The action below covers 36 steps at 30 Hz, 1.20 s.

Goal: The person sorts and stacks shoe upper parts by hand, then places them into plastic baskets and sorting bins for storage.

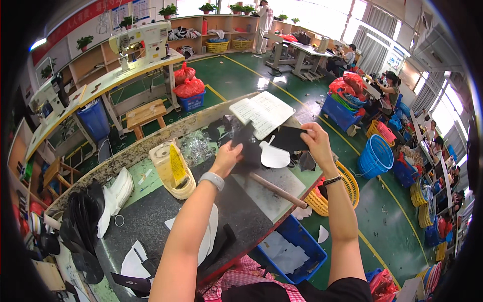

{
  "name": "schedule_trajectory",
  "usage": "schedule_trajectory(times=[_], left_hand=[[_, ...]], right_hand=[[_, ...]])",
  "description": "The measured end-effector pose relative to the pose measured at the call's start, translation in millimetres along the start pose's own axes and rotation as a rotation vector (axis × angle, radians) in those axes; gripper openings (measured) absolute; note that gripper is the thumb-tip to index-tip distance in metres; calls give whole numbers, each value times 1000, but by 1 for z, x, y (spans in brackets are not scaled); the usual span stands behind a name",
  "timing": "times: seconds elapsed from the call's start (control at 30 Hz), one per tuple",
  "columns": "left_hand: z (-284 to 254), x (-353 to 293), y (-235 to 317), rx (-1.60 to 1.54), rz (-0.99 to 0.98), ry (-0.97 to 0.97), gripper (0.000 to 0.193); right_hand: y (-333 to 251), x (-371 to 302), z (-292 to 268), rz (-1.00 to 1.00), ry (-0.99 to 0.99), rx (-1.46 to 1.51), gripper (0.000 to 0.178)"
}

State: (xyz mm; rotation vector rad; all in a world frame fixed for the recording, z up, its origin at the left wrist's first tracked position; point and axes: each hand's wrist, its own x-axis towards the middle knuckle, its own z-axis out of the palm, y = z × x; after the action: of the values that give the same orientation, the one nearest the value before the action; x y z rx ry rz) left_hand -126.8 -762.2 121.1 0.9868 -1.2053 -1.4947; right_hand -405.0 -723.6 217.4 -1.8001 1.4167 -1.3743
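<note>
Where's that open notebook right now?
In the head view, the open notebook lies slightly right of upper centre, at the far end of the workbench, just beyond the black piece held in the right hand.

Handwriting runs in lines across both pages of an open notebook (pixel 266 113), too small to make out. Far beyond the notebook and to its left, a red banner (pixel 85 17) on the wall carries a row of large characters. Also beyond and left of the notebook hang blue-and-white notice sheets (pixel 119 15), their fine print illegible. Well beyond the notebook to the right, a poster (pixel 395 61) shows blurred markings. Nearer the person than the notebook, and to its left, a flat black strip (pixel 130 283) bears tiny pale lettering, unreadable.
</note>
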Motion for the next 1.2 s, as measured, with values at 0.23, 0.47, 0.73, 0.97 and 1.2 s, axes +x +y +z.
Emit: schedule_trajectory(times=[0.23, 0.47, 0.73, 0.97, 1.2], left_hand=[[-14, -85, 73, 235, 78, -334, 45], [-70, -236, 144, 478, -9, -43, 11], [-147, -396, 108, 589, -492, 226, 20], [-159, -482, 0, 497, -567, 324, 21], [-158, -489, -5, 384, -553, 410, 20]], right_hand=[[-57, -65, 56, 149, -328, 327, 12], [-131, -119, 155, 277, -709, 593, 23], [-167, -228, 267, 404, -1071, 536, 17], [-157, -289, 307, 46, -1273, 73, 23], [-163, -290, 319, 26, -1299, -84, 24]])
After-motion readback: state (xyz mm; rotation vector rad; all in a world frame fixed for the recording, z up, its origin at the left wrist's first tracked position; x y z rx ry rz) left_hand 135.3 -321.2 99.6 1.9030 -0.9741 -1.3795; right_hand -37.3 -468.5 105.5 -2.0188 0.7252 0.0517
